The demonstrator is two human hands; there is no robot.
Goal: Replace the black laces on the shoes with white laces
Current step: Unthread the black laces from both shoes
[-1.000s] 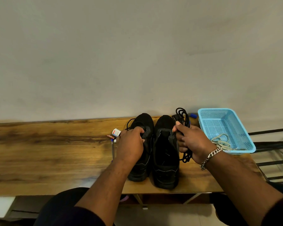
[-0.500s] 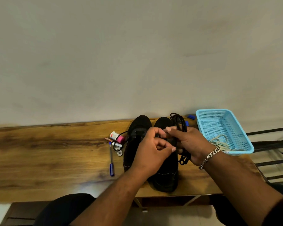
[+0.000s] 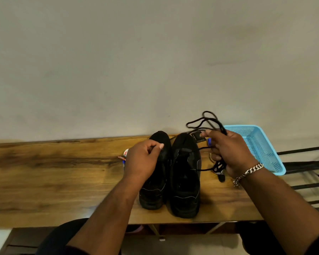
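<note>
The black lace point(image 3: 213, 126) is being gripped as a bunched bundle in the right hand point(image 3: 232, 153), raised just beside the blue basket point(image 3: 261, 144); strands are still running to the right shoe point(image 3: 185, 173), so removal is judged unfinished. The left hand point(image 3: 142, 159) is curled over the left shoe point(image 3: 155, 181); whether a lace is being pinched cannot be told. Both shoes are standing together on the wooden table point(image 3: 53, 172). Next, the remaining strands need drawing free. No legible writing is being shown.
</note>
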